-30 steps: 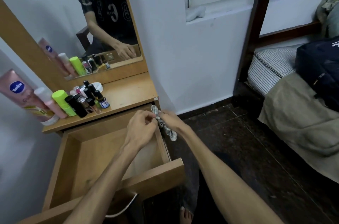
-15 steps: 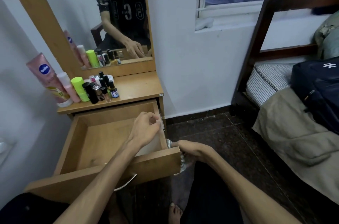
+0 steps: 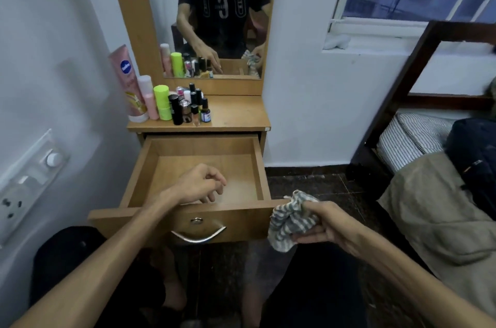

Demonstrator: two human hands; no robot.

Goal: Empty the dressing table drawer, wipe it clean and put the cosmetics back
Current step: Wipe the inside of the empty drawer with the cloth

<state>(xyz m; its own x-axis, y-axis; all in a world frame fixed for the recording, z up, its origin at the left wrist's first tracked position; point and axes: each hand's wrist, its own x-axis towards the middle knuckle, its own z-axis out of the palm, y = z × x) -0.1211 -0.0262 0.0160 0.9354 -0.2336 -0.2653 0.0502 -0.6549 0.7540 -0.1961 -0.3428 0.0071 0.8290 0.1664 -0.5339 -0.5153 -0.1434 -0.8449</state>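
Your right hand (image 3: 326, 223) clutched the striped cloth (image 3: 288, 223) bunched in its fingers just outside the drawer's front right corner, soft, light stuff that should crumple to any grip and is best kept wadded in the palm. Your left hand (image 3: 200, 184) hung loosely curled and held nothing over the bare floor of the open drawer (image 3: 204, 174). Beyond that hand the cosmetics (image 3: 171, 103) stood on the tabletop, small, rigid, probably tippy bottles best taken by their bodies, their labels mostly unreadable and the rear ones half hidden.
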